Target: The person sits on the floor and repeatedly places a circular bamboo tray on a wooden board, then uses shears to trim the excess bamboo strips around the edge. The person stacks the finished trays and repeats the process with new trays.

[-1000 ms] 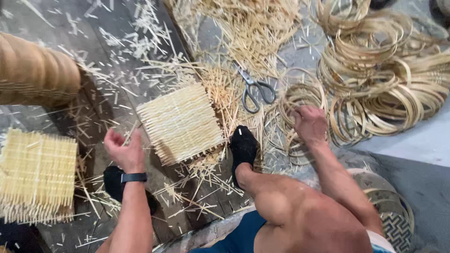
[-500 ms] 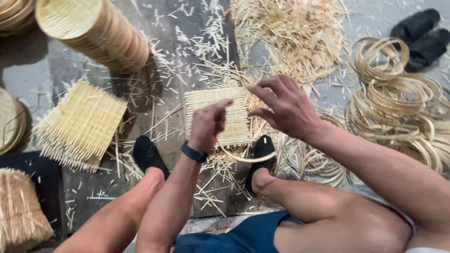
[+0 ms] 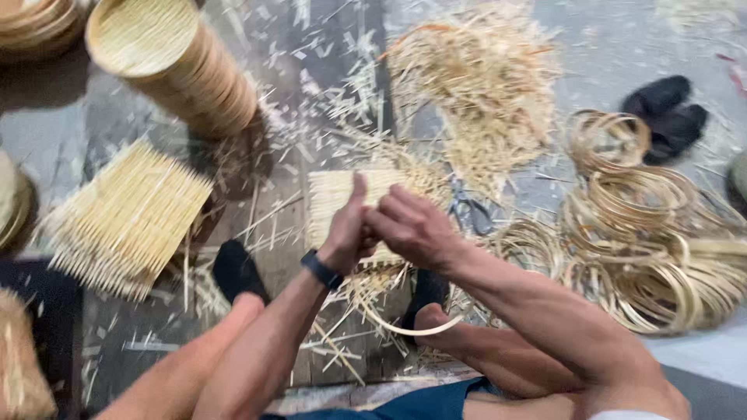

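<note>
My left hand and my right hand meet, fingers closed, over a square woven bamboo mat lying on the floor between my black-socked feet. Both grip a thin bamboo ring whose lower arc curves out below the hands. A dark watch is on my left wrist. The hands hide the middle of the mat and the top of the ring.
A leaning stack of round woven trays stands at the back left, with another square mat beside it. Loose bamboo slivers are heaped behind. Scissors, a pile of bamboo rings and black slippers lie to the right.
My right hand came from the ring pile with a ring to the mat. Both hands have closed together over the mat. The view has shifted left.
</note>
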